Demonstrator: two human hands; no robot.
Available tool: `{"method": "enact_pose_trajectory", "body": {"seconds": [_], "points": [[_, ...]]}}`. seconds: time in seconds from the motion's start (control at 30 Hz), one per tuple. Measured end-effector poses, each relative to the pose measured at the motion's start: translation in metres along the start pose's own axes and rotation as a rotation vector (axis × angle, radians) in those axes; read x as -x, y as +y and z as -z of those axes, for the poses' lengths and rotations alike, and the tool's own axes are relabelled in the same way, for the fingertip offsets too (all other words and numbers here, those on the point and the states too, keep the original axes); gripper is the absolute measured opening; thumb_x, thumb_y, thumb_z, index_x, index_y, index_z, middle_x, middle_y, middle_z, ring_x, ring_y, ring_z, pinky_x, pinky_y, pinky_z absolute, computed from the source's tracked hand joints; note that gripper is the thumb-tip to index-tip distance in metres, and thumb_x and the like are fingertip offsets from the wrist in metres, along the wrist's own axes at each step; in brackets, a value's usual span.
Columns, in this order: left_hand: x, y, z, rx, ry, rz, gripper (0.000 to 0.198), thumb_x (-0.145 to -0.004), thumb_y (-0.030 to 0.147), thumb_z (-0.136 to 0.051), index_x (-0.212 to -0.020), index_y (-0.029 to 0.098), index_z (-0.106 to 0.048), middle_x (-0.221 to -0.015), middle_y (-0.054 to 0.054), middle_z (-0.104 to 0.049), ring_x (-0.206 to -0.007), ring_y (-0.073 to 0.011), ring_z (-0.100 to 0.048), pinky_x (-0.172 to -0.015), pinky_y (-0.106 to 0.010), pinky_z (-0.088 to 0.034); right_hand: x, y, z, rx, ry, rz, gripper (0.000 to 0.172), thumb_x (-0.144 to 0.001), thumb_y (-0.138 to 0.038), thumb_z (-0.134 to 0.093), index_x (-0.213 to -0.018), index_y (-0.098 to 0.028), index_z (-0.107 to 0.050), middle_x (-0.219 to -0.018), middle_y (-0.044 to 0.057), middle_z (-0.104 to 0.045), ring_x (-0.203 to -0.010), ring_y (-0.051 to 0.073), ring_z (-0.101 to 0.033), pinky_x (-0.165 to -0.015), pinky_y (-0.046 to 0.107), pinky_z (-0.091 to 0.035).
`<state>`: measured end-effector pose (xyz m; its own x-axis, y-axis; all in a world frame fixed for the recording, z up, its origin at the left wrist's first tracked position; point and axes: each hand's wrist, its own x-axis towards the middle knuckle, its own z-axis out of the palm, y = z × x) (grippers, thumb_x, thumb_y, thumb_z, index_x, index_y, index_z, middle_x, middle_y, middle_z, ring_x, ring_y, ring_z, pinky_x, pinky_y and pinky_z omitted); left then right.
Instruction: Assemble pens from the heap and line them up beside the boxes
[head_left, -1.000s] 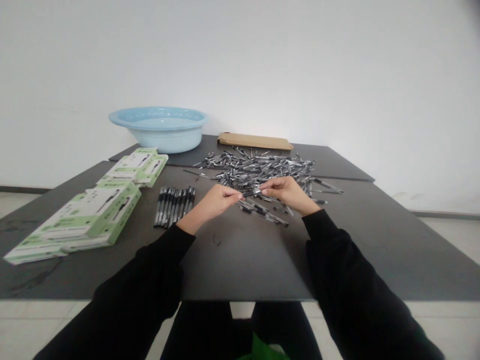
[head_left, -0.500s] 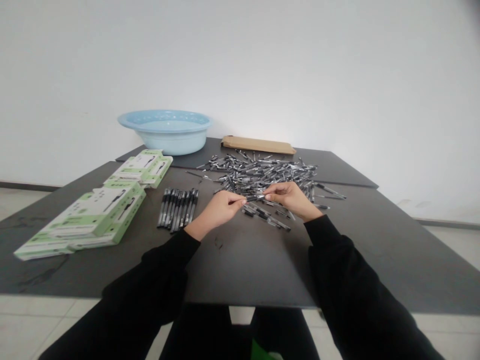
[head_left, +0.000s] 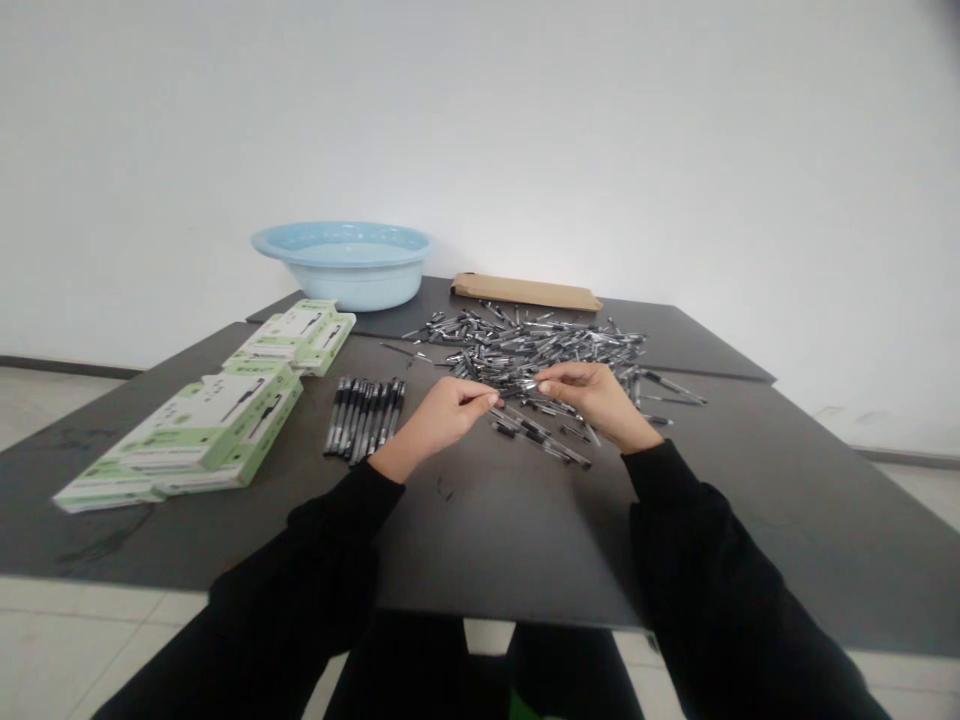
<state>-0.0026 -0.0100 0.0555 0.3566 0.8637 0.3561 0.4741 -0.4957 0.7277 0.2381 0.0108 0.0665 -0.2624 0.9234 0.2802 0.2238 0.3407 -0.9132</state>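
Between my two hands, a black-and-clear pen (head_left: 519, 391) is held lengthwise over the near edge of a pile. My left hand (head_left: 448, 415) pinches its left end with thumb and forefinger. At its other end, the fingers of my right hand (head_left: 592, 402) are pinched together. Beyond and beneath them spreads a jumbled pile of pens (head_left: 562, 345), caps and clear barrels mixed. Several loose pens (head_left: 541, 436) lie just below my hands. Left of my left hand, a neat row of pens (head_left: 363, 415) with black grips lies side by side.
Green-and-white pen boxes (head_left: 214, 410) are stacked at the left of the dark table (head_left: 495, 550). A light-blue basin (head_left: 352, 280) stands at the back left. Beside it, a flat brown cardboard piece (head_left: 525, 291) lies near the white wall.
The view has shifted slightly, so everything on the table sits a little further right. Both hands keep their pinch, with the gap between them about the same.
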Motion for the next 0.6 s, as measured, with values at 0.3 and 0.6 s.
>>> {"method": "enact_pose_trajectory", "body": {"seconds": [0.3,0.6], "points": [[-0.005,-0.015,0.032,-0.295,0.503,0.209,0.034,-0.089,0.038,-0.046,-0.085,0.016,-0.072,-0.077,-0.005,-0.071,-0.073,-0.0193,-0.061,-0.067,-0.028,-0.041,0.009,0.033,-0.062,0.689,-0.043,0.324,0.051,-0.095,-0.039,-0.046,-0.138,-0.012,-0.054,-0.146,0.019,-0.049,-0.137,0.030,-0.043,-0.112,0.048,-0.037],[-0.005,-0.016,0.025,-0.328,0.434,0.220,0.032,-0.089,0.038,-0.047,-0.084,0.018,-0.072,-0.083,-0.005,-0.075,-0.079,-0.0203,-0.065,-0.071,-0.028,-0.043,0.011,0.042,-0.084,1.051,-0.309,0.211,0.059,-0.102,-0.042,-0.027,-0.152,-0.013,-0.037,-0.160,0.012,-0.031,-0.148,0.032,-0.027,-0.118,0.048,-0.025]]}}
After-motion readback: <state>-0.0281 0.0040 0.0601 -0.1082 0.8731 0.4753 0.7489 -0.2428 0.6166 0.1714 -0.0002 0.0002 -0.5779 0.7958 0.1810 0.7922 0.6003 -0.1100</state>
